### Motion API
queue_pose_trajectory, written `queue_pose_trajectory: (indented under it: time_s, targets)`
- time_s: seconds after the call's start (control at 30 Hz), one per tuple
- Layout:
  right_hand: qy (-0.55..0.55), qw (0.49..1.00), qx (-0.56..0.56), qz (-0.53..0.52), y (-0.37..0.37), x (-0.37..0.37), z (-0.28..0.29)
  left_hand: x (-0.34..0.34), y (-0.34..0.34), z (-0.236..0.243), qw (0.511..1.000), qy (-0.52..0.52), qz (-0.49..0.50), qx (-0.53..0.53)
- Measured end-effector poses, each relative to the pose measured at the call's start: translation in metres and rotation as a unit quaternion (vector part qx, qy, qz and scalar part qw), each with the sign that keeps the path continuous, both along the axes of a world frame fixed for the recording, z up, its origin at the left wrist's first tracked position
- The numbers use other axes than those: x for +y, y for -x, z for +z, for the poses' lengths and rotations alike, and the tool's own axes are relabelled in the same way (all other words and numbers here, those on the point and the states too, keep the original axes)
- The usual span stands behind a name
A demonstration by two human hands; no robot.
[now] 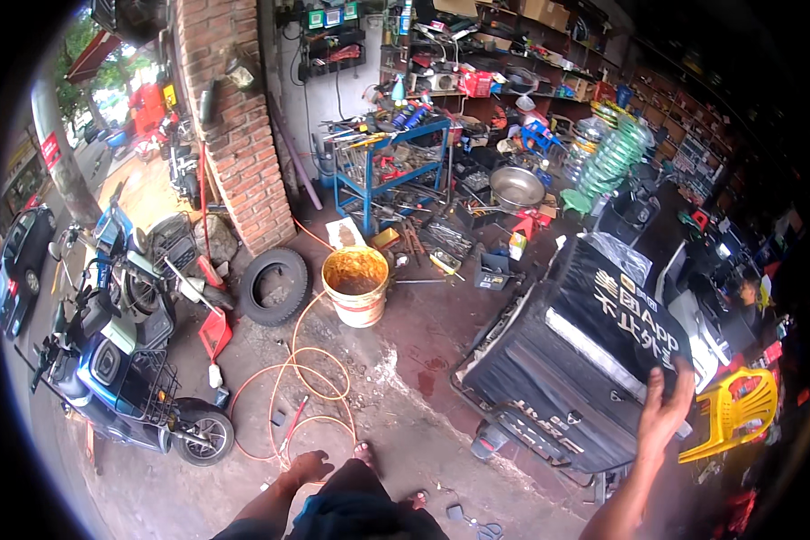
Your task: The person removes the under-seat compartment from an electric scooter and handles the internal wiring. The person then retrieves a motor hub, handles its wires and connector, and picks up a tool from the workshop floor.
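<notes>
There are two bare hands of the person and, below them in the lower middle, two feet. Just ahead lie one coiled orange hose (291, 436) and, at the right, one big black box (567, 369) with a lid. Farther, I count one yellow chair (713, 405) at the right edge, one blue scooter (108, 369) at the left, one red dustpan (214, 333), one tyre (283, 315), one dirty bucket (360, 310) and one metal basin (517, 186).

The floor (423, 432) is grey, stained concrete, turning reddish toward the centre. Behind it stand a blue rack (369, 180) full of tools, a brick pillar (229, 126) and crowded shelves at the upper right; one dark car (22, 261) is outside, at the left edge.

The left hand (310, 468) hangs low, its fingers loosely bent, with nothing seen in it. The right hand (666, 409) is raised at the near right corner of the box, fingers pointing up and partly apart; whether it touches, I cannot tell.
</notes>
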State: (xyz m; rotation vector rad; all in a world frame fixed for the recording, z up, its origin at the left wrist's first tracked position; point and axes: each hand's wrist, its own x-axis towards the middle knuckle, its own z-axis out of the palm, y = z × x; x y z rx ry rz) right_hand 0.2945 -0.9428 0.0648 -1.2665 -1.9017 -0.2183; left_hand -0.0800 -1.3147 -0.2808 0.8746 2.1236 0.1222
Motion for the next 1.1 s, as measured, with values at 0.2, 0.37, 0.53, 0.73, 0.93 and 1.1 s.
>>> queue_pose_trajectory:
  time_s: [0.2, 0.37, 0.53, 0.73, 0.93, 1.1]
  targets:
    - [0.097, 0.986, -0.123, -0.051, -0.007, 0.111, 0.019, -0.054, 0.051, -0.020, 0.987, 0.021, 0.158, -0.007]
    - [0.245, 0.962, -0.117, -0.035, -0.004, 0.155, -0.024, -0.050, 0.078, -0.014, 0.985, 0.034, 0.169, 0.010]
    - [0.265, 0.931, -0.214, -0.131, -0.018, 0.174, -0.047, -0.003, 0.099, -0.001, 0.989, -0.003, 0.149, 0.007]
    - [0.344, 0.904, -0.195, -0.166, -0.016, 0.187, -0.045, 0.101, 0.134, -0.007, 0.995, -0.101, 0.015, -0.003]
    - [0.406, 0.871, -0.150, -0.231, -0.048, 0.231, -0.057, 0.290, 0.168, 0.101, 0.975, -0.204, -0.093, 0.010]
    - [0.415, 0.883, -0.075, -0.206, -0.067, 0.240, -0.063, 0.456, 0.180, 0.145, 0.901, -0.295, -0.310, 0.076]
